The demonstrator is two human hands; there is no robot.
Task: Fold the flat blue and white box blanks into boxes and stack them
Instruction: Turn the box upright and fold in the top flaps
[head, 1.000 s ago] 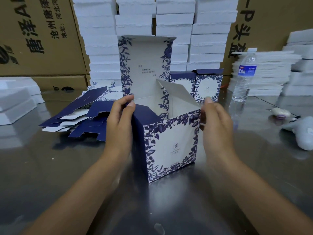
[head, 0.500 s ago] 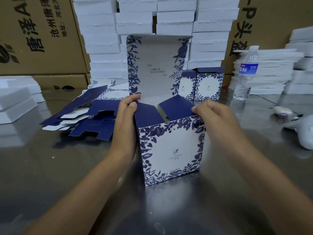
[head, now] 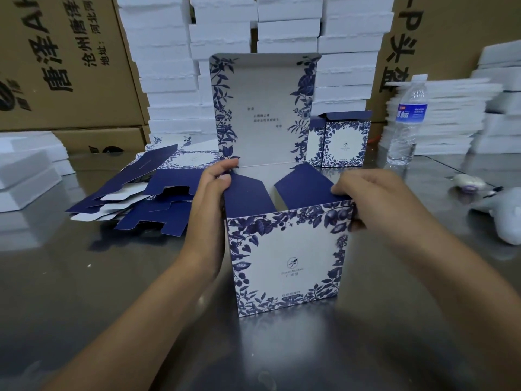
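A blue and white floral box (head: 287, 261) stands upright on the steel table in front of me, its tall lid flap (head: 265, 108) raised at the back. Both dark blue side flaps are folded inward over the opening. My left hand (head: 211, 204) grips the box's left top edge, thumb on the left flap. My right hand (head: 366, 196) grips the right top corner, fingertips pressing the right flap down. A pile of flat blanks (head: 146, 193) lies to the left. A folded box (head: 341, 142) stands behind.
White foam slabs (head: 290, 32) are stacked high at the back, with more at the right (head: 448, 119) and the left (head: 25, 173). A water bottle (head: 406, 122) stands right of the boxes. A grey tool (head: 504, 218) lies at the right edge. Brown cartons line the wall.
The box has turned square to me. The right side flap, upright a second ago, now lies folded in under my right fingers. Both hands stay on the top edges.
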